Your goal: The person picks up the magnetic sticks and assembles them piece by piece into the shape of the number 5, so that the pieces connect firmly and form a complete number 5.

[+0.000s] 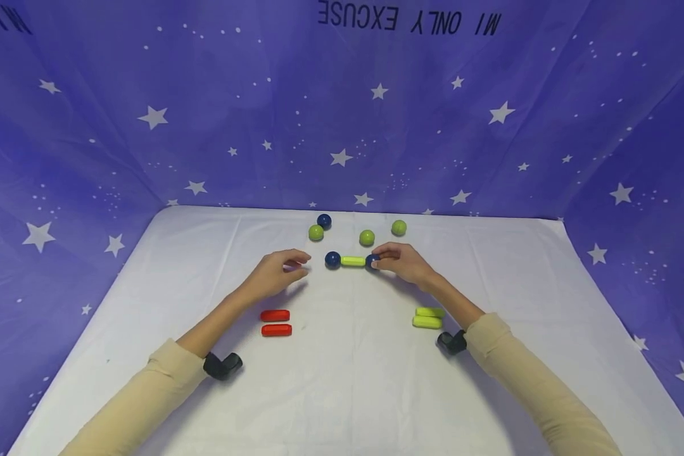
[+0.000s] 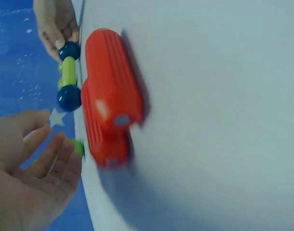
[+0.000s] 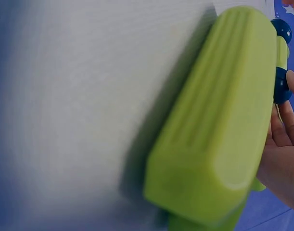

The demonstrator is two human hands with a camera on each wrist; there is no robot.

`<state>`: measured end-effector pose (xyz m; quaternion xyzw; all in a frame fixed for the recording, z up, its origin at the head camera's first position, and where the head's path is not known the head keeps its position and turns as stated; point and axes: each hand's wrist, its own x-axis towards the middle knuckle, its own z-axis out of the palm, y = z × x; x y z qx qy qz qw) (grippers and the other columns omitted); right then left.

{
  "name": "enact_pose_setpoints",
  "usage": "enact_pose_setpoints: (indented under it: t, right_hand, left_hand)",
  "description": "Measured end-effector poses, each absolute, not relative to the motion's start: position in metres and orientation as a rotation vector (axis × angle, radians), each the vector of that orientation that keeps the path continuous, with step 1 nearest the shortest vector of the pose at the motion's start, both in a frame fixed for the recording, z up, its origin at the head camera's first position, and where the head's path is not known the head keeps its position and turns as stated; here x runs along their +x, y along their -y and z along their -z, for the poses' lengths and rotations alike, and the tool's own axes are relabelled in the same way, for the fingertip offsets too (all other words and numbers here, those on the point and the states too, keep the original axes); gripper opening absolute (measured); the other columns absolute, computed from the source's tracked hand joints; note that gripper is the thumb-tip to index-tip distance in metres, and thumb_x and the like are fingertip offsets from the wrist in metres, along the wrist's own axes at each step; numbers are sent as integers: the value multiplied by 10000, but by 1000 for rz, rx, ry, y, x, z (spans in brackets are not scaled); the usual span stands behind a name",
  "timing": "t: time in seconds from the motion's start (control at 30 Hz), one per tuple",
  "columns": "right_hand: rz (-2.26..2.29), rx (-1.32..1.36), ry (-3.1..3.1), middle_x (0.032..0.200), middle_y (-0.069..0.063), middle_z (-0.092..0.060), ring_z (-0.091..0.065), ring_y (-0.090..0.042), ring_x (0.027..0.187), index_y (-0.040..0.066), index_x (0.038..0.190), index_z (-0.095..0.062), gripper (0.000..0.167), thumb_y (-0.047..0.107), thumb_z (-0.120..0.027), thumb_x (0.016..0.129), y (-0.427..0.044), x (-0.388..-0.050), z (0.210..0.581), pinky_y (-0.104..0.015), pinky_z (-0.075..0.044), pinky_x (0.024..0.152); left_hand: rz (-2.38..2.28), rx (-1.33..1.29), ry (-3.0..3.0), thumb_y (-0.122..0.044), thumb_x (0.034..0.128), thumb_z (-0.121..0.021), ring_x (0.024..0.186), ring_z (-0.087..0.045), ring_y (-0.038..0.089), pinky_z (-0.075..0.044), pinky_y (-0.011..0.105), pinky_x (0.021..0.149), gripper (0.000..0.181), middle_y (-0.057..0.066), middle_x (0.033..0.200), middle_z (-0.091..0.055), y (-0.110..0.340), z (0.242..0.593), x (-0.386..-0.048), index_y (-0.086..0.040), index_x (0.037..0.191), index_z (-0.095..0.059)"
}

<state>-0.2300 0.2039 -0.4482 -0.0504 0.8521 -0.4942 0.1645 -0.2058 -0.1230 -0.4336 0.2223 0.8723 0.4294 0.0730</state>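
Note:
In the head view a yellow-green rod (image 1: pixel 353 261) joins a dark blue ball (image 1: pixel 333 259) on its left and another dark blue ball (image 1: pixel 371 261) on its right. My right hand (image 1: pixel 406 262) pinches the right ball between thumb and fingers. My left hand (image 1: pixel 273 273) is left of the left ball, apart from it, fingers and thumb spread and holding nothing. The left wrist view shows the same joined piece, its rod (image 2: pixel 69 71) between the balls, beyond my left hand (image 2: pixel 36 173). At the right wrist view's edge my right hand (image 3: pixel 285 139) touches the nearer ball (image 3: pixel 281 85).
Two red rods (image 1: pixel 276 330) lie near my left forearm, two yellow-green rods (image 1: pixel 427 322) near my right. Behind the joined piece are a dark blue ball (image 1: pixel 323 221) and three green balls (image 1: pixel 367 237). A starry blue cloth (image 1: pixel 342 126) surrounds the white table (image 1: pixel 342 380).

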Motion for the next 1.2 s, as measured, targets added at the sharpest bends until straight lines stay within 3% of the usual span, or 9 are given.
enact_pose_setpoints:
  t: [0.23,0.47,0.87,1.2]
  right_hand:
    - [1410,-128,-2425,1158,-88,-678,-592,-266,1119,81,1228,-670,365,224,-749,901,-203,-230,448,-436,-438,957]
    - [1400,-121,-2421,1179,-81,-674,-588,-261,1137,86,1243,-663,379,244,-745,909,-204,-228,448,-439,-439,975]
    - [1419,-153,-2407,1152,-96,-678,-606,-256,1095,59,1236,-659,376,233,-743,913,-202,-229,448,-420,-442,960]
    - [1417,-142,-2408,1176,-98,-675,-595,-261,1126,63,1239,-661,379,227,-748,908,-203,-230,447,-431,-435,967]
  left_hand:
    - [-1075,737,-2559,-87,906,-707,943,-638,215,-525,407,868,264,60,1029,-697,170,428,-176,3,1155,-695]
    - [-937,784,-2514,-154,876,-769,891,-610,143,-507,373,819,254,-15,1006,-690,188,427,-157,-42,1099,-723]
    - [-966,745,-2529,-62,903,-704,802,-546,157,-464,314,718,171,-20,907,-654,170,429,-162,-31,1069,-729]
    - [-1281,248,-2429,-143,905,-719,750,-619,197,-479,281,667,220,40,850,-700,119,431,-180,-13,1082,-714]
